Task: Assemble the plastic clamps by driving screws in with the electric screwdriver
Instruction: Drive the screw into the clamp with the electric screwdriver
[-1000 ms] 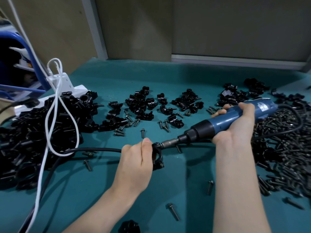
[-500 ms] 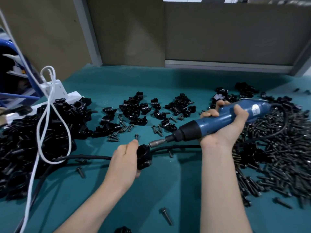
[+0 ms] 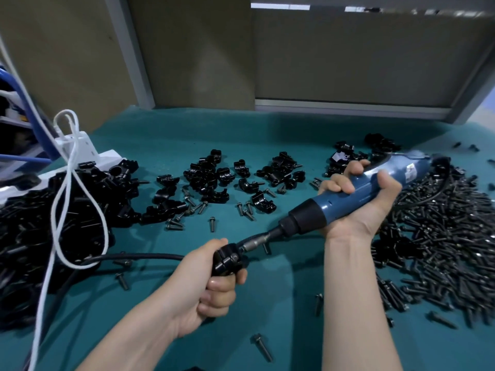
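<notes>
Gripping what, the left hand (image 3: 209, 287)?
— A black clamp (image 3: 227, 259), fingers curled round it, just above the green table (image 3: 281, 285).
And the right hand (image 3: 361, 212)?
— Wrapped round the blue screwdriver (image 3: 332, 207); its bit meets the clamp's upper right side.
Anything else?
— Clamp pieces (image 3: 209, 178) lie mid-table, and a heap of screws (image 3: 442, 236) sits at right.

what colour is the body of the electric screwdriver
Blue, with a black front collar; the electric screwdriver shows clearly in the head view.
</notes>
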A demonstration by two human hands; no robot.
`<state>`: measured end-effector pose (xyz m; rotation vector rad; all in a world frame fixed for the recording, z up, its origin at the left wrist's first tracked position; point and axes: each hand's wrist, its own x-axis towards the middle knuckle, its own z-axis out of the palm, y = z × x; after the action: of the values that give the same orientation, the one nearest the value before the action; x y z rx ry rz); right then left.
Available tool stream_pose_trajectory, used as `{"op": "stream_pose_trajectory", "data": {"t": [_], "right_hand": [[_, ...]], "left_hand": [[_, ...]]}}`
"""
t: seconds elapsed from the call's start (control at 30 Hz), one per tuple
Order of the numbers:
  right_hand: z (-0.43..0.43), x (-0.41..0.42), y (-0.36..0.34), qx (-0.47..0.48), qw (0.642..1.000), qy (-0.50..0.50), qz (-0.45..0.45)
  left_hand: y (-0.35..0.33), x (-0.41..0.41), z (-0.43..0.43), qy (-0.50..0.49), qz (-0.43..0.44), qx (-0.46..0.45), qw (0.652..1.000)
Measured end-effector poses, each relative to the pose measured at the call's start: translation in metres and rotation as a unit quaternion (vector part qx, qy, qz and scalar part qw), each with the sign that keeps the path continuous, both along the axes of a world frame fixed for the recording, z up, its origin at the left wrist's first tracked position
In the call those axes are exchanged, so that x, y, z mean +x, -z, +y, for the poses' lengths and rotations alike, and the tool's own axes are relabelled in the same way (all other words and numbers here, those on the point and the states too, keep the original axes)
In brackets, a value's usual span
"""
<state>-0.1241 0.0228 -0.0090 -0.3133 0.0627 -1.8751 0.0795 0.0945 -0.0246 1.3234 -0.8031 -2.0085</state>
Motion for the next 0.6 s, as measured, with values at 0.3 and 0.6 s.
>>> {"op": "stream_pose_trajectory", "data": {"t": [0.3,0.6], "right_hand": [[0.0017,-0.0020,-0.0020,-0.077,0.996,-0.044,0.006],[0.0005,-0.0049,0.0016,-0.071,0.997,-0.040,0.017]], "left_hand": [[-0.0090,0.0002,0.0000,0.044,0.062,0.073,0.994],[-0.0015,0.0024,-0.0041,0.029,0.069,0.101,0.992]]}}
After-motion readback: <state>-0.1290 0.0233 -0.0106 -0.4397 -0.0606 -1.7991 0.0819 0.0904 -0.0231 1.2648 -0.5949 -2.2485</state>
